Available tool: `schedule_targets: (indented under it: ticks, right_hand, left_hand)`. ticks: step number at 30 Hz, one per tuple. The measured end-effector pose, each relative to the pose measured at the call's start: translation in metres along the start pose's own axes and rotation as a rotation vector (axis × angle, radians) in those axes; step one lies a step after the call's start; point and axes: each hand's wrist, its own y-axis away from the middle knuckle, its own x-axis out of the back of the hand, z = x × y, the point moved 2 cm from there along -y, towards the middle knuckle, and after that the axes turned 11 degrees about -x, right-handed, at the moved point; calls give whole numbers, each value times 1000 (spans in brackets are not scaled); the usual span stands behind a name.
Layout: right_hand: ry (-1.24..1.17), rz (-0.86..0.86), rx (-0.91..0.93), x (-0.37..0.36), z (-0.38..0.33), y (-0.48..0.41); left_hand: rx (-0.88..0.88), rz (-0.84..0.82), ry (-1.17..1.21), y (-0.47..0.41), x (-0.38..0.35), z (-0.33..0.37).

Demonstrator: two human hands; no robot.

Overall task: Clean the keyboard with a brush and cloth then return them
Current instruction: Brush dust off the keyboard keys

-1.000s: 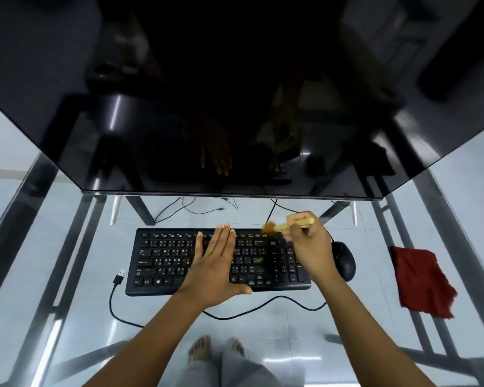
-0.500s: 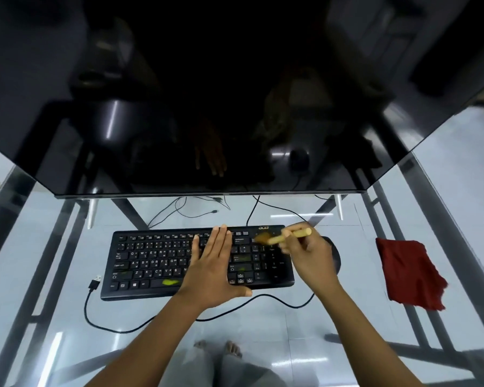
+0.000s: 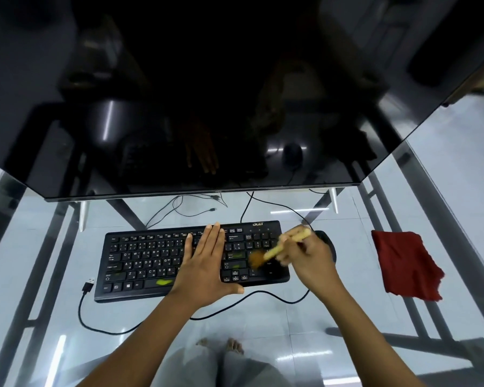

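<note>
Brush (image 3: pixel 280 248) bristles dropped from the keyboard's (image 3: pixel 148 261) far edge onto its right-end keys.
Right hand (image 3: pixel 310 259) grips the handle, blurred; left hand (image 3: pixel 204 270) lies flat, fingers straight, on the middle keys. Red cloth (image 3: pixel 405 265) lies well apart near the glass bench's (image 3: pixel 305 319) right edge, bare glass between it and the mouse (image 3: pixel 329 247).

Black keyboard (image 3: pixel 151 261), tan brush (image 3: pixel 280 248), red cloth (image 3: pixel 405 263).
</note>
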Motion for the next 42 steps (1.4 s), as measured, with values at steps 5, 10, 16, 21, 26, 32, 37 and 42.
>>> schedule_targets:
  ticks: [5,10,16,21,26,32,37,42]
  right_hand:
    - [101,200,26,12,9,-1]
    - [111,-43,-44,6,16,9]
    - [-102,-8,-57,3,14,3]
    - [-24,238,25,5,4,-10]
    - [64,149,53,-15,-3,-9]
    - [-26,45,-49,-19,-4,-13]
    - [-9,21,14,-8,-14,-18]
    - [183,181,28,-1,-13,-14]
  left_hand:
    - [8,-9,-3,0,-1,-1]
    - [6,-11,-16,1,1,-1]
    - [-6,-2,6,2,1,-2]
    - [-1,3,14,1,2,-1]
    - [0,-7,-9,2,2,-2]
    - [0,-10,-9,3,1,-3]
    - [-4,-19,-14,1,0,-3]
    - [1,-25,-15,1,0,-3]
